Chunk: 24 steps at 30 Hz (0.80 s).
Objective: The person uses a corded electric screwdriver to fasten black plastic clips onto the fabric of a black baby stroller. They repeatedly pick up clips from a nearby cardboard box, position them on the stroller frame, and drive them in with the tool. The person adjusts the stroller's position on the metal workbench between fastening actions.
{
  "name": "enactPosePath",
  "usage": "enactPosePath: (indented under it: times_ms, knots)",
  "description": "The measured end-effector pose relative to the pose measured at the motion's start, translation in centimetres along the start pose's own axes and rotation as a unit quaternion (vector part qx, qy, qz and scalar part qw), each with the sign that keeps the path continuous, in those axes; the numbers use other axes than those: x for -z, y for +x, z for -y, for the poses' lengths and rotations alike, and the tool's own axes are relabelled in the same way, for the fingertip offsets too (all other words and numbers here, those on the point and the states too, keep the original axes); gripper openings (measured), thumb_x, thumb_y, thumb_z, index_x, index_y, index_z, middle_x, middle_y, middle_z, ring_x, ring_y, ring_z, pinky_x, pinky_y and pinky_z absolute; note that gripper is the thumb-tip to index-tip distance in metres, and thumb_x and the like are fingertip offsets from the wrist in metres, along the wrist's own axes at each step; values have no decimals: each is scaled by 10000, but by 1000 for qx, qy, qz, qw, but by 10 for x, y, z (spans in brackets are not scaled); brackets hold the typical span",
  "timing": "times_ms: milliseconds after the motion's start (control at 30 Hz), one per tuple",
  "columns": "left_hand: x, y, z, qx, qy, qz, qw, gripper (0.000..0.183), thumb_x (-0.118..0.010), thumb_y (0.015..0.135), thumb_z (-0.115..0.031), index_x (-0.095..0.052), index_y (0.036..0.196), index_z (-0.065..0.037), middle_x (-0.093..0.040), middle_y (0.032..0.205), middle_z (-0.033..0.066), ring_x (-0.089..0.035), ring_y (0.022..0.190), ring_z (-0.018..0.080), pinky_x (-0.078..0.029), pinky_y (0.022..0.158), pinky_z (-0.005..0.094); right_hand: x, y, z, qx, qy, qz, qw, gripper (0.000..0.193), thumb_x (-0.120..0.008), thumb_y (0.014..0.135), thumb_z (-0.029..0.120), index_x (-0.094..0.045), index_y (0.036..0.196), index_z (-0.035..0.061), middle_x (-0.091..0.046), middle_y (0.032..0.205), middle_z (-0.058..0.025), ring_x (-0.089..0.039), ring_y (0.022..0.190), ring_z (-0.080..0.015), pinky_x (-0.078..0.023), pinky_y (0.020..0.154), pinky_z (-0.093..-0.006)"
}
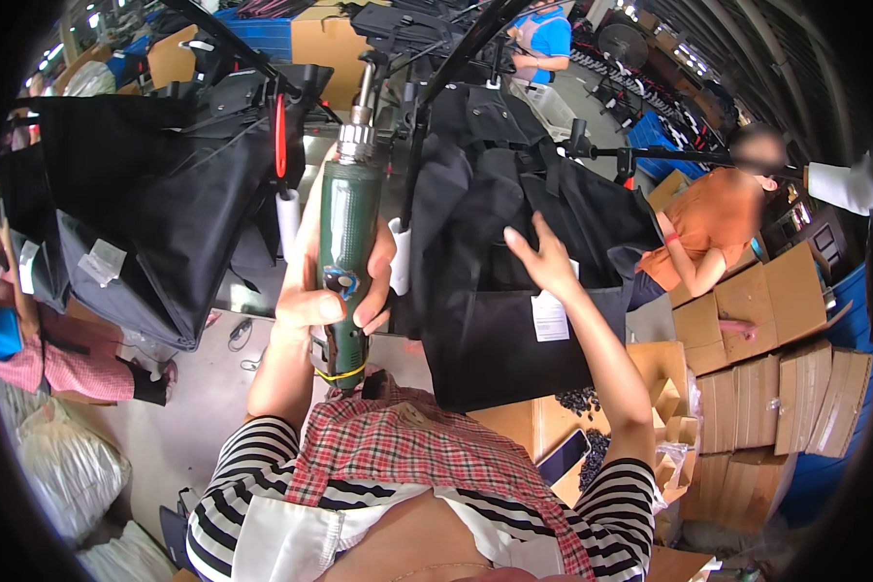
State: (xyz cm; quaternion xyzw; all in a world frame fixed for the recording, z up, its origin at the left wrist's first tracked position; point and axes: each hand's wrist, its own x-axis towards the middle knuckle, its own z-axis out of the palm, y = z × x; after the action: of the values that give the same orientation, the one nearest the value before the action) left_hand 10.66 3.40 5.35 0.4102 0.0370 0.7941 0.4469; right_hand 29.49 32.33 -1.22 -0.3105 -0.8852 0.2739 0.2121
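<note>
My left hand (306, 296) is wrapped round a dark green electric screwdriver (347, 218), held upright with its metal chuck and bit pointing up and away. A yellow band circles its lower end. My right hand (548, 260) is open, thumb and fingers apart, over a black fabric bag (475, 330) that hangs from a black tubular frame (446, 73). Whether its palm presses on the cloth, I cannot tell. A white label (550, 318) sits on the bag below that hand.
Another black bag (136, 223) hangs at the left, near a red loop (280, 136). At the right stand flattened cardboard boxes (776, 398) and a person in orange (713, 223). A phone (564, 456) lies beside small black parts (595, 456). Someone in blue (543, 44) is farther off.
</note>
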Motion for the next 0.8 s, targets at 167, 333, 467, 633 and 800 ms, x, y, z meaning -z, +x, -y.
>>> enactPosePath:
  times_ms: [167,333,467,633,800]
  knots:
    - [-18,-9,-18,33,120,-76,989,1271,-828,737,-71,65,1616,-282,-537,915,139,-582,565,170,-505,499,325,-36,74,-15,37,-40,-149,987,580,-765,810,533,-733,1050,6,-714,1117,-191,-669,1073,-368,-510,946,-409]
    - [-26,-14,-29,63,86,-68,992,1263,-857,756,-119,51,1620,-276,-538,920,111,-561,596,132,-481,519,272,-49,93,-73,138,67,-195,969,265,-744,876,203,-662,998,-18,-703,900,-164,-666,835,-277,-511,819,-367]
    - [-13,-13,-26,34,82,-31,996,1257,-869,770,-181,55,1619,-264,-523,878,90,-548,612,118,-458,501,246,-48,97,-80,154,96,-193,964,182,-652,957,131,-611,928,-44,-645,797,-84,-572,770,-148,-485,743,-325]
    - [-8,-11,-34,25,119,-51,991,1259,-869,761,-201,50,1621,-209,-519,842,83,-553,642,122,-462,489,226,-51,94,-79,102,51,-197,974,263,-592,998,181,-648,1098,-56,-721,962,-160,-669,862,-232,-499,830,-332]
    - [-7,-12,-42,37,119,-53,991,1275,-875,749,-203,56,1620,-202,-506,820,60,-565,585,105,-457,488,224,-43,83,-58,71,25,-188,979,348,-553,1028,282,-651,1090,-46,-727,950,-176,-680,838,-265,-501,817,-344]
